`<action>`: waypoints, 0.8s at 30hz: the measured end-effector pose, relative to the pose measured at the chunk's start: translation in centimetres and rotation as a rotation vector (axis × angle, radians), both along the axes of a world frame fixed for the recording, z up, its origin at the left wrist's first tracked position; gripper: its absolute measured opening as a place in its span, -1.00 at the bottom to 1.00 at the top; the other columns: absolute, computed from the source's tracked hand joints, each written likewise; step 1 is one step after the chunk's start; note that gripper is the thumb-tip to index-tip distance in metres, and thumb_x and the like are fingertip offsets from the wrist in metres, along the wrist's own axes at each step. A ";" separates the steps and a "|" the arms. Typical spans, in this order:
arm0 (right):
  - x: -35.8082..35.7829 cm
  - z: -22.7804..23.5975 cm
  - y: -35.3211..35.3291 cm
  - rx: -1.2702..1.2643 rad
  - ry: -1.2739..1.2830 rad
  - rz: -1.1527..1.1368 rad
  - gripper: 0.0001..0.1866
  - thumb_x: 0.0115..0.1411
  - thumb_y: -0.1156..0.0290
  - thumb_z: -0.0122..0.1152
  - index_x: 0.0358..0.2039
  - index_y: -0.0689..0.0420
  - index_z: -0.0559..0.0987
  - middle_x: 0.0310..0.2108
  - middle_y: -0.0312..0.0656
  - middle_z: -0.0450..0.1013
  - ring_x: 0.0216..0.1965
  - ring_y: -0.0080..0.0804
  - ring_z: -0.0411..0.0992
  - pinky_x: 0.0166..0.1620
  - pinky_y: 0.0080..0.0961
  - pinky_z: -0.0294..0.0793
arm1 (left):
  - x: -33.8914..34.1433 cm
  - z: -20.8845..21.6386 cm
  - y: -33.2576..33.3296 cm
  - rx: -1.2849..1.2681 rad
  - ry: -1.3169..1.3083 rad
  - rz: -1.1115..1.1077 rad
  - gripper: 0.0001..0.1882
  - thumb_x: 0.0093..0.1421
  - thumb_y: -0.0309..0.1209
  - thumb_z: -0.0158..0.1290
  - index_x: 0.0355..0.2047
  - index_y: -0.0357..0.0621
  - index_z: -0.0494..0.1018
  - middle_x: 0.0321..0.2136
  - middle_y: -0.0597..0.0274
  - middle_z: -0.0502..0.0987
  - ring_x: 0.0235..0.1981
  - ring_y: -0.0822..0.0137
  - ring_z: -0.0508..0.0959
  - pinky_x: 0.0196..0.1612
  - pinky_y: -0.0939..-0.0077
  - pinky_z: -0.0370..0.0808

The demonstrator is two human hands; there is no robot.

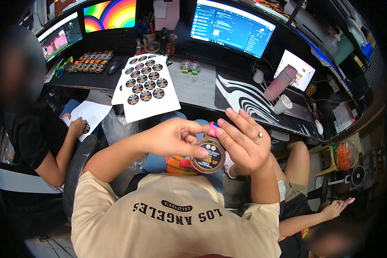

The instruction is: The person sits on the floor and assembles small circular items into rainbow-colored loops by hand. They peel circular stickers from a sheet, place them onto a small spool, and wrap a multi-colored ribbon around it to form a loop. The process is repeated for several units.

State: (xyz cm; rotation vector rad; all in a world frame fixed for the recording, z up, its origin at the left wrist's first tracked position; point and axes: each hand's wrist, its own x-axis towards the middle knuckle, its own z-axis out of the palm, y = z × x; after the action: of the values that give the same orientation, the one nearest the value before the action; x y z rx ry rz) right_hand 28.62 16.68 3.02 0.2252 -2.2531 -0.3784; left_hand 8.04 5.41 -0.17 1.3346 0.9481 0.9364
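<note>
My left hand (176, 136) grips a round medal (210, 161) in front of my chest, its thumb lying on the medal's black printed face. A bright ribbon (213, 129), pink at the top, runs through the medal's upper loop, with my left index finger against it. More of the ribbon, in orange and green, hangs below my left hand over my lap. My right hand (245, 144), a ring on one finger, is flat with fingers stretched out. Its fingertips touch the pink ribbon beside the medal; its thumb is hidden.
Sheets of round black stickers (146, 109) lie on the desk ahead, near two finished medals (190, 66) and rows of medals (90, 63). A pink bottle (281, 82) and white cup (283, 104) stand at right. A co-worker at left handles a sticker sheet (90, 114); another person sits at lower right.
</note>
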 end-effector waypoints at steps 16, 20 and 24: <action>-1.6 -4.1 -2.5 -1.695 0.212 0.152 -0.64 0.17 0.63 0.21 0.00 0.26 0.44 -0.51 -0.31 0.44 -0.57 -0.78 0.30 -0.53 -0.82 0.24 | -0.2 -1.5 1.5 0.113 -0.160 0.106 -0.31 0.19 -0.50 0.17 0.27 -0.32 0.12 -0.05 0.20 0.49 -0.15 0.56 0.51 -0.11 0.65 0.50; -2.2 -5.2 -1.5 -1.756 0.203 0.125 -0.62 0.18 0.59 0.22 0.01 0.24 0.39 -0.50 -0.30 0.44 -0.56 -0.74 0.33 -0.49 -0.80 0.32 | -0.7 -1.8 2.3 0.039 -0.170 0.128 -0.31 0.20 -0.49 0.16 0.28 -0.29 0.11 -0.12 0.26 0.52 -0.21 0.62 0.50 -0.23 0.72 0.47; -4.4 -7.8 1.1 -1.692 0.302 0.035 -0.57 0.20 0.52 0.23 0.04 0.21 0.32 -0.39 -0.21 0.48 -0.44 -0.63 0.42 -0.36 -0.74 0.43 | -2.0 -3.2 4.3 -0.097 -0.133 0.163 -0.32 0.23 -0.44 0.13 0.30 -0.25 0.11 -0.23 0.35 0.55 -0.39 0.71 0.44 -0.50 0.81 0.29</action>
State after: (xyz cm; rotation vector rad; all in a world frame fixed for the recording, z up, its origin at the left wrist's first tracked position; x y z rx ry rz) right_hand 24.18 17.76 -4.80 -0.6258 -1.5790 1.3896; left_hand 6.07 9.73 -3.36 1.1121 0.9973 1.0765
